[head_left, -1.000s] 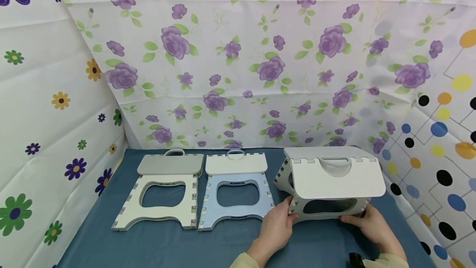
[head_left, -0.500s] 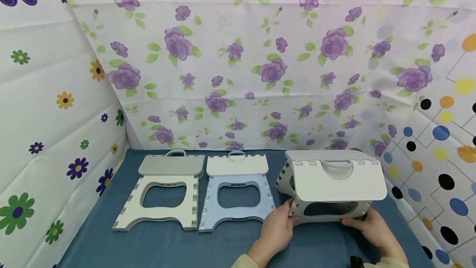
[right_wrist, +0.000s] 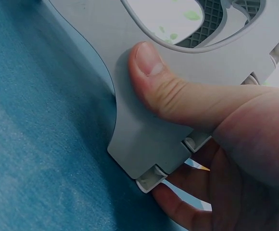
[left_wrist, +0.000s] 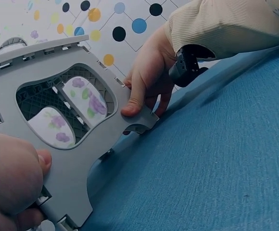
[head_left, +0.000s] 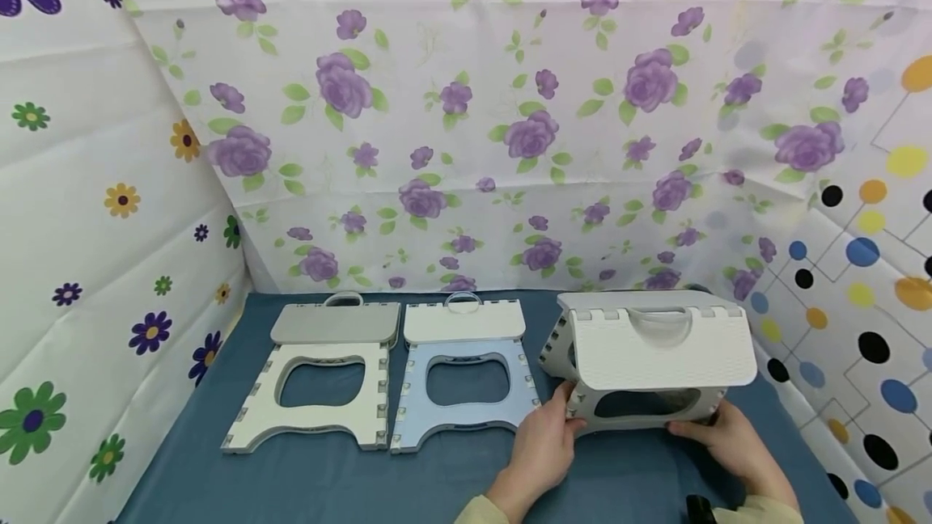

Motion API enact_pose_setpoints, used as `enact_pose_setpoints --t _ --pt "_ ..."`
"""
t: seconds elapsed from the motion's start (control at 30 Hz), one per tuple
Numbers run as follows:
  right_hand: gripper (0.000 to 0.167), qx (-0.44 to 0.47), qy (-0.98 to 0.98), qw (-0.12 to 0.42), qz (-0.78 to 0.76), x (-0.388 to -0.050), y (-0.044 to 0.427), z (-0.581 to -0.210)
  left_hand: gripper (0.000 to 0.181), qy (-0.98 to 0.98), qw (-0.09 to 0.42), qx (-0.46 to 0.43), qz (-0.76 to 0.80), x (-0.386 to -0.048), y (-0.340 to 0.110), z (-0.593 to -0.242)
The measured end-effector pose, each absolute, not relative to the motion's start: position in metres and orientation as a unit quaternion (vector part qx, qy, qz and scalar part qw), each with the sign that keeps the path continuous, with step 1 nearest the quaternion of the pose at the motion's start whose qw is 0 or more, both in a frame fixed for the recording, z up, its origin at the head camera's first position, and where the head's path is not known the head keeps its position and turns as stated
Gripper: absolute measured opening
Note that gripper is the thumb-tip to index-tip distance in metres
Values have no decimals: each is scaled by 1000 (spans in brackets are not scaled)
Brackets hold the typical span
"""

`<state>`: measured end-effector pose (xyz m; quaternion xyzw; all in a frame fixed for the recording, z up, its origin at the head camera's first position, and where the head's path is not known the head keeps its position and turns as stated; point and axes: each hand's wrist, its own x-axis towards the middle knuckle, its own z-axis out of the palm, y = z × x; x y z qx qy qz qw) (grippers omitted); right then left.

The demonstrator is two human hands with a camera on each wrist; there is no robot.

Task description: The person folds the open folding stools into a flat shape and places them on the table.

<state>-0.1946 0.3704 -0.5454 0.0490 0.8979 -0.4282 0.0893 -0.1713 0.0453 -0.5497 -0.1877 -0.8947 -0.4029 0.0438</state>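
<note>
A grey and white folding stool [head_left: 662, 354] stands partly unfolded at the right of the table, its white top panel hanging toward me. My left hand [head_left: 542, 447] grips the lower left leg edge. At the opposite leg edge, my right hand [head_left: 731, 439] grips too, its thumb on the front face. In the right wrist view that thumb [right_wrist: 151, 79] presses the grey leg panel [right_wrist: 144, 130] while the other fingers curl behind. The left wrist view shows the leg panel [left_wrist: 72, 175] tilted, with both hands at its sides.
Left of the stool lie two folded stools, a light blue one [head_left: 466, 415] and a cream and grey one [head_left: 320, 419]. A blue cloth [head_left: 349, 488] covers the table. Flower-printed sheeting [head_left: 466, 144] hangs behind, and a dotted sheet [head_left: 874, 330] borders the right side.
The view shifts very slightly. Both hands keep their hold on the grey and white stool, which stays in the same spot.
</note>
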Motion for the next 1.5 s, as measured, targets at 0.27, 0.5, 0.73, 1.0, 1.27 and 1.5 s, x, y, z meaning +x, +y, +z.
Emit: enact_pose_setpoints --t 0.27,0.5,0.73,1.0,1.27,1.5 --pt "105 55 900 86 -423 -197 372 -545 52 -894 40 -188 -405 -175 46 -549" --pt "99 57 899 87 -426 -196 371 -547 39 -895 22 -189 -404 -176 44 -547" --pt "100 66 900 89 -421 -196 371 -546 36 -887 22 -200 -416 -177 43 -547" --pt "98 51 903 92 -417 -197 369 -545 34 -887 17 -194 -419 -178 42 -548" --pt "92 51 897 98 -427 -194 369 -547 28 -885 10 -195 -424 -174 43 -548" --pt "86 42 897 95 -430 -195 368 -545 27 -890 4 -182 -417 -175 44 -546"
